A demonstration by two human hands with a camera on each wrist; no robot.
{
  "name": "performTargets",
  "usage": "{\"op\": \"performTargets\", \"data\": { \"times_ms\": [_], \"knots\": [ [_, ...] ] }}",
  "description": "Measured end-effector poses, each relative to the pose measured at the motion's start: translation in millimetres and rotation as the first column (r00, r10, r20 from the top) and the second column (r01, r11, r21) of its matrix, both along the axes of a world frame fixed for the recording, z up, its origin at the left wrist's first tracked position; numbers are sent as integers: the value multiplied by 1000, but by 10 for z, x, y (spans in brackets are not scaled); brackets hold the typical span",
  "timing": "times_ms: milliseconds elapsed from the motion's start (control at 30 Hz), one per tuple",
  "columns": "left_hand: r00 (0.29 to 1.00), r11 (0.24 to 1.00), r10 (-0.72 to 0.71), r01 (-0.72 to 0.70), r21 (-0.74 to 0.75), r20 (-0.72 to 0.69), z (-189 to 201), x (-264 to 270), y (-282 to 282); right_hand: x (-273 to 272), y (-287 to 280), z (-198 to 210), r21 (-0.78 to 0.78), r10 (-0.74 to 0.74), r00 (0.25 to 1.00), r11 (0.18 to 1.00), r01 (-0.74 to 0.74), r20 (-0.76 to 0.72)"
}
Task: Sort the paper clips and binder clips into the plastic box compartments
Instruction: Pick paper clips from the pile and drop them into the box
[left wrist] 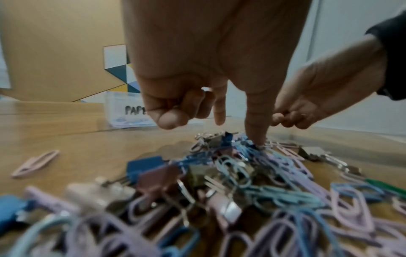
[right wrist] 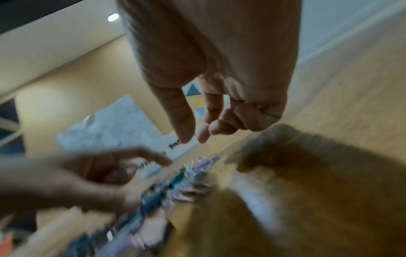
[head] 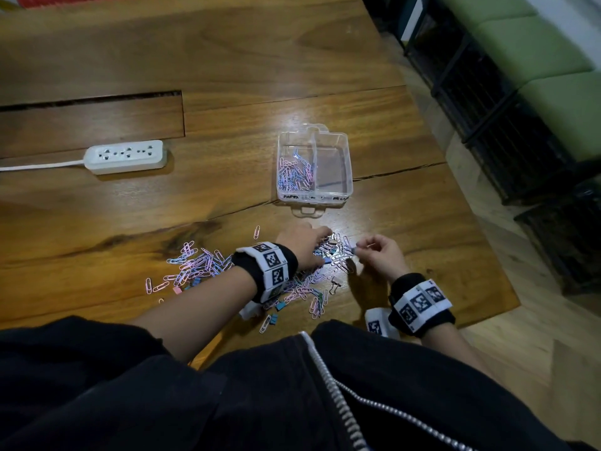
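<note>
A clear plastic box (head: 347, 177) stands on the wooden table; its left compartment holds several pink and blue paper clips (head: 294, 174), and its right compartment looks bare. A mixed pile of paper clips and binder clips (head: 198, 266) spreads along the table's near edge. My left hand (head: 304, 245) hovers over the pile, its index finger (left wrist: 256, 125) pressing straight down into the clips (left wrist: 241, 173). My right hand (head: 380, 252) is just right of it, thumb and fingers (right wrist: 186, 121) curled in a pinch on a small clip (head: 353, 252); the right wrist view is blurred.
A white power strip (head: 125, 156) with its cord lies at the left of the table. The table edge runs diagonally at the right, with dark crates and green cushions (head: 536, 60) beyond. A lone pink paper clip (head: 257, 232) lies apart from the pile.
</note>
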State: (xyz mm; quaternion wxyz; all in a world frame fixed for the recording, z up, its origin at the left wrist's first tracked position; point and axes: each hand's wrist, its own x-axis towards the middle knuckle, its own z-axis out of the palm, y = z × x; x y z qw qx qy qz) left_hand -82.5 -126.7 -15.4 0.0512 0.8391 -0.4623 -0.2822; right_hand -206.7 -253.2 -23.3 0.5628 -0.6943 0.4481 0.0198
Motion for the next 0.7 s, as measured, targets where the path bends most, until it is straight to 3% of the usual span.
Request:
{"op": "performTargets", "data": {
  "times_ms": [133,333,500,567,633,667,700],
  "knots": [
    [998,998,-29,25,62,62,6,-43,-38,-47,108,-87,-350,183,959,903,-251,-217],
    [995,1000,-21,20,10,94,9,-36,-35,36,143,-75,-427,323,898,796,-429,-300],
    [997,1000,14,-14,-11,77,4,45,34,106,126,-79,-464,326,923,798,-385,-205],
    [997,997,72,-73,-28,-11,19,95,50,128,116,-90,-485,343,913,773,-409,-222],
    [961,975,187,-208,-85,-203,46,144,73,137,113,-95,-496,374,879,727,-475,-295],
    [905,945,262,-311,-103,-335,58,171,82,135,111,-98,-497,390,861,704,-507,-326],
    [804,896,340,-435,-93,-488,69,199,95,133,112,-96,-493,406,845,688,-533,-347]
  ]
}}
